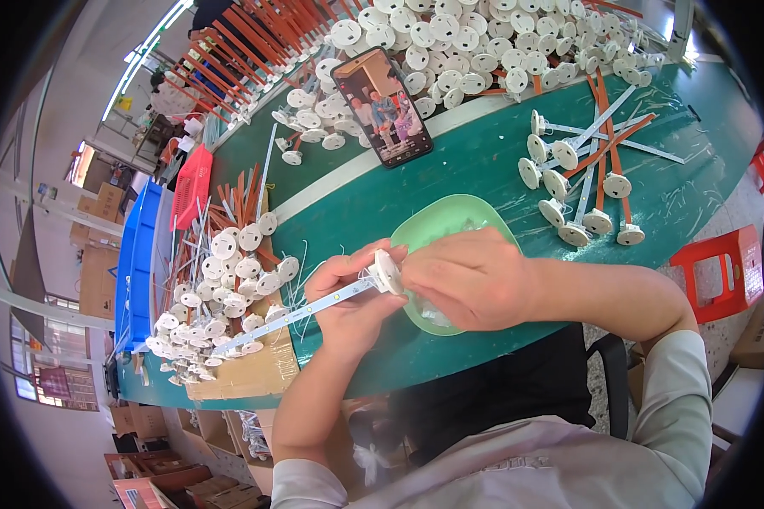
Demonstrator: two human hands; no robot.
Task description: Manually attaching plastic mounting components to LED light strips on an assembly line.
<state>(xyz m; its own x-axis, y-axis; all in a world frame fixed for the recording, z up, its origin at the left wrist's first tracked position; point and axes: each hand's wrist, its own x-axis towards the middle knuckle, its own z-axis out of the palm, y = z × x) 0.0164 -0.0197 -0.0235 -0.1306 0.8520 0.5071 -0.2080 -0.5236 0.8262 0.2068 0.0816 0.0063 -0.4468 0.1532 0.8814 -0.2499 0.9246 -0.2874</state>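
Between the thumb and fingers of my left hand [352, 318] is an LED strip [301, 314], a thin pale bar with small yellowish chips. A round white cap [387, 271] sits at its upper end, tilted toward my right hand [484, 276]. The right fingertips are pinched together against the cap's face; whatever they may hold is hidden. Beneath that hand is a light green bowl [437, 214] with small clear pieces [472, 225] in it, partly covered by the hand.
Capped strips lie piled on cardboard [272, 365] at left, beside a blue bin [136, 263] and a red basket [193, 182]. A phone [384, 106] leans on a large heap of white caps [484, 42]. More capped strips [598, 174] lie at right, near a red stool [726, 271].
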